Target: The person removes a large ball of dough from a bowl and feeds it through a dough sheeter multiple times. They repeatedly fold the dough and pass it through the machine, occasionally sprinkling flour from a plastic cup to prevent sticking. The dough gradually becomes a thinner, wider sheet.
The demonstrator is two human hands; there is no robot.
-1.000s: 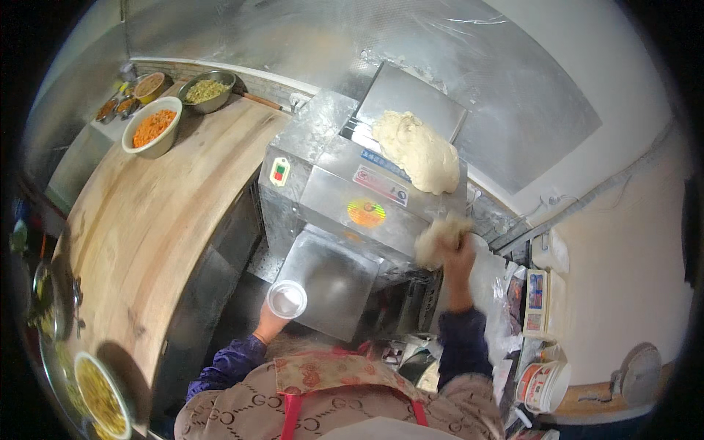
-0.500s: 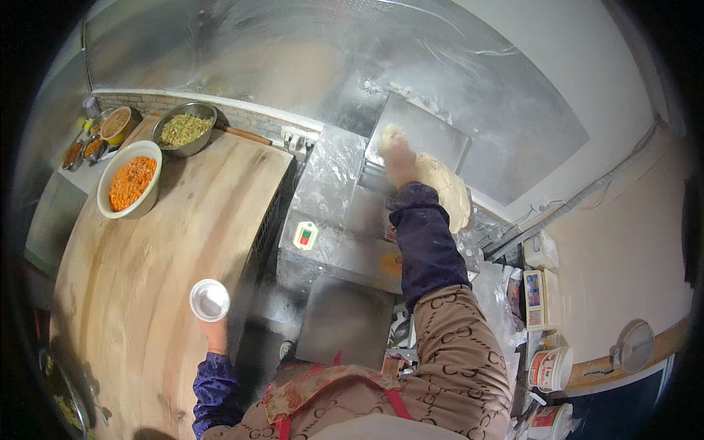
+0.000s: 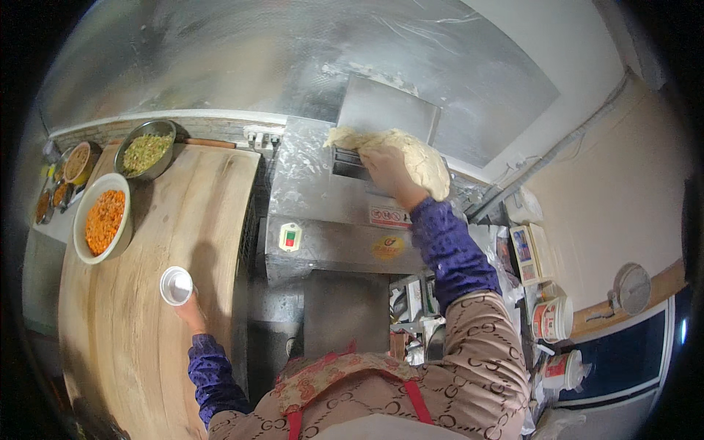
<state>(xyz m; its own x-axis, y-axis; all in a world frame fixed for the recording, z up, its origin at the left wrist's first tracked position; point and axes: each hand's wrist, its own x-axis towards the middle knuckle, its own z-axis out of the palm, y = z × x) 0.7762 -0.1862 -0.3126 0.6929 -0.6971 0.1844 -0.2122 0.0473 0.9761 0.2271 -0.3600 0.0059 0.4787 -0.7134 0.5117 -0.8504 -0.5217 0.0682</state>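
A person in a patterned apron and purple sleeves works at a steel dough machine [image 3: 330, 220] set against a foil-covered wall [image 3: 257, 59]. The right hand [image 3: 389, 172] reaches up to the top of the machine and presses down on a pale slab of dough [image 3: 414, 158], which lies draped over the feed slot just below the slanted metal tray [image 3: 389, 110]; the fingers lie flat and spread over the dough rather than closed round it, though the thumb side is hidden, so how firmly they hold it cannot be told. The left hand [image 3: 191, 312] is out over the wooden tabletop [image 3: 147, 352], its grip closed round a small white cup [image 3: 176, 284] held with the mouth facing the camera, just above the wood. At the far left edge of the tabletop stands a white bowl of orange shredded filling [image 3: 104, 220], and beyond it, near the wall, a metal bowl of greenish chopped filling [image 3: 147, 150]. Smaller dishes [image 3: 73, 165] sit on a side ledge to the left of these. On the front of the machine are a switch with red and green buttons [image 3: 290, 237] and a round yellow sticker [image 3: 387, 247]. To the person's right, well apart from the dough, white tubs with red labels [image 3: 551, 319] stand on a cluttered shelf beside the cream wall.
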